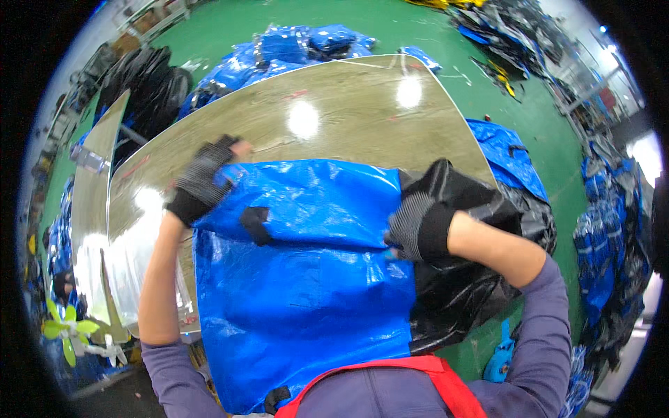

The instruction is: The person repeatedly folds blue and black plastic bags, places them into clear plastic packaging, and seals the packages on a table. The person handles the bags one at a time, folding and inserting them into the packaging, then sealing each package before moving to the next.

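Note:
A shiny blue woven-plastic sheet or bag (313, 279) with short black straps (256, 226) lies across the table's near side and hangs toward my body. Black plastic material (460, 299) joins or lies along its right side. My left hand (205, 177), in a dark grey striped glove with bare fingertips, is at the far left corner of the blue bag; motion smears its fingers, so their grip is unclear. My right hand (418, 226), gloved alike, is closed on a fold of the blue bag beside the black part.
The wood-patterned table (362, 104) reflects bright lamps. Folded blue bundles (282, 45) lie beyond it on the green floor (411, 31). Black piles (143, 83) stand at left, blue and black stacks (599, 237) at right. A plastic bottle (89, 159) and a green-bladed fan (68, 327) are at left.

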Available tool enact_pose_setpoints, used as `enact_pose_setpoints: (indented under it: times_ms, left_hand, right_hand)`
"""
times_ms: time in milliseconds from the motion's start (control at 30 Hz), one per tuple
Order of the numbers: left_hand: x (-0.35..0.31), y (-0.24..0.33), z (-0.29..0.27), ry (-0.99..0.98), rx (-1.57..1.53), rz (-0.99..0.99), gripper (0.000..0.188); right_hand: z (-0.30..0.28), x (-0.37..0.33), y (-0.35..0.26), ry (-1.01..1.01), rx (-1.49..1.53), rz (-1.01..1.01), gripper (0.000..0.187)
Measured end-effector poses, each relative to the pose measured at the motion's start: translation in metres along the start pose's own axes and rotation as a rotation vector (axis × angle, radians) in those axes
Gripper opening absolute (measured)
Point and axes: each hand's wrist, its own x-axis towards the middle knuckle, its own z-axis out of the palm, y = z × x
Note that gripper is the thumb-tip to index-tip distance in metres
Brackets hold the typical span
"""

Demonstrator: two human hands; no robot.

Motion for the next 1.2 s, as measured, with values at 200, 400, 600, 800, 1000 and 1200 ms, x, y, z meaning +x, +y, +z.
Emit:
enact_pose_setpoints:
  times_ms: [200, 400, 600, 800, 1000, 1200]
  left_hand:
    - [-0.033, 0.087, 0.061, -0.366, 0.076, -0.139, 0.084]
    - [0.015, 0.188, 0.059, -0.155, -0.190, 0.486, 0.040]
    - [0.151, 0.199, 0.127, -0.016, -0.103, 0.279, 0.049]
    - [0.023, 0.110, 0.152, 0.023, 0.006, -0.117, 0.045]
    - [-0.124, 0.054, 0.104, 0.056, -0.273, -0.543, 0.040]
    - [-0.026, 0.130, -0.034, -0.536, -0.329, -0.580, 0.050]
  right_hand:
    - [0.022, -0.084, 0.046, 0.830, 0.365, 0.307, 0.105]
    - [0.046, -0.066, 0.076, 1.187, 0.368, 0.675, 0.030]
    - [0.030, -0.028, 0.071, 1.278, -0.323, 0.272, 0.017]
    - [0.126, -0.022, 0.043, 1.051, 0.074, 0.177, 0.035]
    - [0.115, -0.021, 0.039, 0.682, 0.043, 0.206, 0.036]
    - [-0.005, 0.010, 0.034, 0.430, 0.272, 0.131, 0.033]
